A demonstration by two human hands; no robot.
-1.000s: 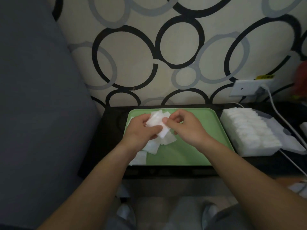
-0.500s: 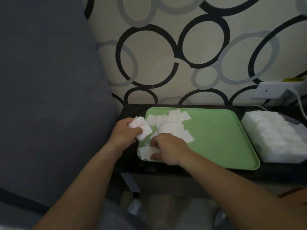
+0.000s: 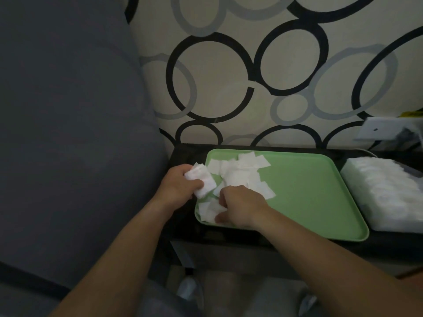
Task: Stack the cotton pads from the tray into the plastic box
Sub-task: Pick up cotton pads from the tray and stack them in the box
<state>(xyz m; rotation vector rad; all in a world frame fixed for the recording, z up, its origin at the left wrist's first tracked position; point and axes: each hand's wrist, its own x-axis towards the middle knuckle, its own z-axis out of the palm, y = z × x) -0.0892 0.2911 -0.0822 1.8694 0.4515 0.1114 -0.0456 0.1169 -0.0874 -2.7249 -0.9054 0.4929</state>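
since the head view is the only one i have, i read everything from it. the left hand (image 3: pixel 176 186) sits at the tray's left edge, fingers wrapped round a gathered stack (image 3: pixel 202 180) of cotton pads, its long side running from far-left to near-right. the right hand (image 3: pixel 240 207) is down on the green tray (image 3: pixel 309 197) at its near-left corner, fingers curled onto the corner pads (image 3: pixel 206 211). the knuckles hide the tips, so i cannot tell whether a pad is pinched or only pressed.

those pads lie under and just left of that hand, with the stack just beyond them. i judge the right hand the nearer one for the pickup, and the carry to the stack short. more loose pads (image 3: pixel 240 170) overlap across the tray's far-left part.

the plastic box (image 3: pixel 384 193), already packed with rows of white pads, stands on the dark worktop (image 3: pixel 185 154) just beside the tray's right edge, well apart from both hands. only bare tray lies between. a wall socket (image 3: pixel 384 130) hangs above the box, and a grey cushion (image 3: pixel 68 133) fills the left.
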